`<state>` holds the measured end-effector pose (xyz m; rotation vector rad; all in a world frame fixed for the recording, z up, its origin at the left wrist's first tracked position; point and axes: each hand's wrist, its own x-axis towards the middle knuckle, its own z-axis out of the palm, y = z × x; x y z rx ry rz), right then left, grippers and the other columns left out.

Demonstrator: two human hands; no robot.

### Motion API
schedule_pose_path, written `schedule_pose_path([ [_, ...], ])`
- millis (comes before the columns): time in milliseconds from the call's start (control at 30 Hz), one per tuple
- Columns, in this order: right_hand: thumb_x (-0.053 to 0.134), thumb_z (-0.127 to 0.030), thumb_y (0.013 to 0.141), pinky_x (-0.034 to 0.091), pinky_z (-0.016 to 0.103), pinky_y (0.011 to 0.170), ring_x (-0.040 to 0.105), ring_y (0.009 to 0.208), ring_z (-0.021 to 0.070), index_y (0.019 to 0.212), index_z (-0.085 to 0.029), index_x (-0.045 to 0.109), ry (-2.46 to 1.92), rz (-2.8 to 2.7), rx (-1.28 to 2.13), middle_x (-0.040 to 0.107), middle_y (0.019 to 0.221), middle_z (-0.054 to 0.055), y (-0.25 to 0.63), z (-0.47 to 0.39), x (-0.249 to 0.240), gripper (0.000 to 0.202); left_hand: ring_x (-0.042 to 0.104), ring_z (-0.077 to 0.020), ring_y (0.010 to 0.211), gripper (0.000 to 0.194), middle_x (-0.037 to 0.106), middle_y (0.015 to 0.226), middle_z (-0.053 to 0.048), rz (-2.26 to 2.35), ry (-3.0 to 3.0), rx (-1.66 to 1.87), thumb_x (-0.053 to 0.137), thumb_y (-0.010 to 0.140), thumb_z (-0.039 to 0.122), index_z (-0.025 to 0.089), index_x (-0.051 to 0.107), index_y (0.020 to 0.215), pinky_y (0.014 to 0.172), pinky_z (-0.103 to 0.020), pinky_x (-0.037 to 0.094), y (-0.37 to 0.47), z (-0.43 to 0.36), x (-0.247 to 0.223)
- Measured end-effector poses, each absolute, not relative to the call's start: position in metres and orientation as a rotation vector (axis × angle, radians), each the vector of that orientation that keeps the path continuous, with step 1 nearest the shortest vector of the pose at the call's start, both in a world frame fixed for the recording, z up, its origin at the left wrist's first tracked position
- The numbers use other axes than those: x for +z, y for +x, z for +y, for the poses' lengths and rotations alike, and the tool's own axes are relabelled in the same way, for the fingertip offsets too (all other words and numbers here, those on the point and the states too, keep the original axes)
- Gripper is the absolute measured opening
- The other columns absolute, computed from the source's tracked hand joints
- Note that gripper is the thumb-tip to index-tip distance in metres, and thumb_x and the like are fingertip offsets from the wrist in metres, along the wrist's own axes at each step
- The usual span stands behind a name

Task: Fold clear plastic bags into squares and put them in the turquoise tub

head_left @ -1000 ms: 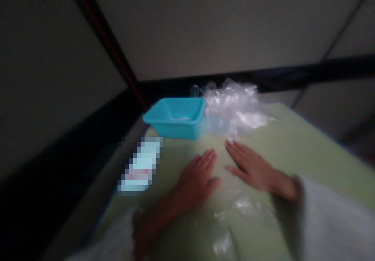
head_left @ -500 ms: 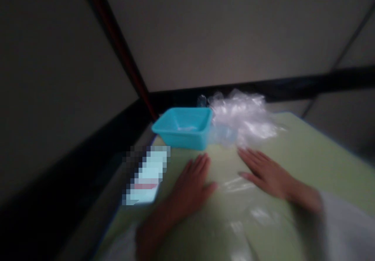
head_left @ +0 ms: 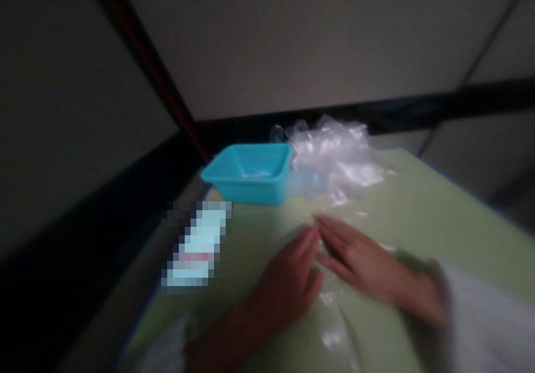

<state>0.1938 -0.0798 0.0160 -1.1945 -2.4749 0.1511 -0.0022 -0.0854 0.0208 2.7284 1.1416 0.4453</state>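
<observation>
Wall [head_left: 313, 44] stands grey behind everything, and a dark red strip [head_left: 142, 55] runs slanting down it from the upper left of the frame. At the lower left I see my left sleeve [head_left: 163, 350], whitish and blurred. Above it, at the left edge of the yellow-green table [head_left: 251, 233], lies a pale flat object [head_left: 196, 250]; it is pixelated, so I cannot tell what it is. Next, left of the centre, stands a turquoise tub [head_left: 251, 192], upright. Below it, my left hand [head_left: 288, 275] is open, palm down, the fingers straight and together, pointing to the upper right. At the lower centre, clear plastic [head_left: 332, 337] lies thin and shiny between and around my hands. Above, a crumpled heap of transparent plastic [head_left: 343, 155] rests just beside the tub. My right hand [head_left: 361, 258] is also open and gripping nothing, its fingertips close to the left ones; whether they touch, I cannot tell. At the lower right is my right sleeve [head_left: 485, 311].
</observation>
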Motion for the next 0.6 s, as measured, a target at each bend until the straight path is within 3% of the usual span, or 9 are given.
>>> schedule_pose_path([
  [300, 0.035, -0.057, 0.092, 0.027, 0.047, 0.111, 0.025, 0.138, 0.0274, 0.143, -0.006, 0.029, -1.210, -2.595, 0.112, 0.028, 0.148, 0.017, 0.207, -0.082, 0.007, 0.072, 0.016, -0.0237, 0.142, 0.068, 0.020, 0.153, -0.013, 1.102, 2.725, 0.196, 0.048, 0.087, 0.042, 0.010, 0.025, 0.143, 0.115, -0.044, 0.020, -0.005, -0.080, 0.012],
  [467, 0.037, -0.058, 0.090, 0.027, 0.051, 0.110, 0.023, 0.138, 0.0291, 0.146, -0.013, 0.024, -1.277, -2.618, 0.009, 0.026, 0.150, 0.013, 0.232, -0.085, 0.004, 0.073, 0.012, -0.0238, 0.142, 0.072, 0.016, 0.154, -0.010, 1.138, 2.729, 0.131, 0.052, 0.085, 0.044, 0.012, 0.025, 0.144, 0.115, -0.043, 0.019, -0.004, -0.082, 0.014],
  [600, 0.037, -0.060, 0.090, 0.028, 0.052, 0.108, 0.025, 0.137, 0.0310, 0.146, -0.012, 0.024, -1.302, -2.620, -0.045, 0.025, 0.150, 0.014, 0.248, -0.082, 0.001, 0.074, 0.012, -0.0236, 0.142, 0.078, 0.015, 0.154, -0.010, 1.150, 2.730, 0.119, 0.055, 0.082, 0.047, 0.011, 0.025, 0.144, 0.115, -0.042, 0.018, -0.003, -0.082, 0.015],
])
